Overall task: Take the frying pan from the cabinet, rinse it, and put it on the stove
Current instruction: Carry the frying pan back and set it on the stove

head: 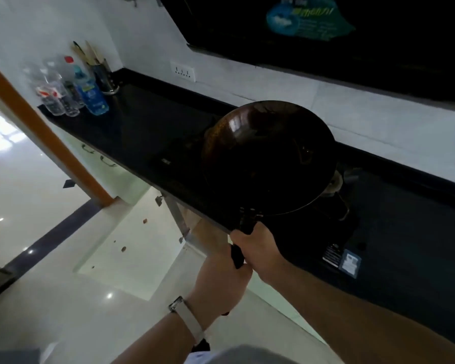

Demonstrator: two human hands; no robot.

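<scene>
The frying pan [268, 158] is a dark, round, deep pan with a black handle. It hangs tilted above the black stove top [394, 232], partly over a burner [335, 183]. My right hand [260, 248] grips the handle near the pan. My left hand [221, 277], with a watch on the wrist, grips the handle's end just below it. The pan hides most of the burner.
A black counter [142, 122] runs left from the stove, with several bottles [71, 90] and a utensil holder [104, 74] at its far end. A dark range hood [326, 35] hangs above. A wall socket [183, 71] is behind. A cabinet door [132, 248] stands open below the counter.
</scene>
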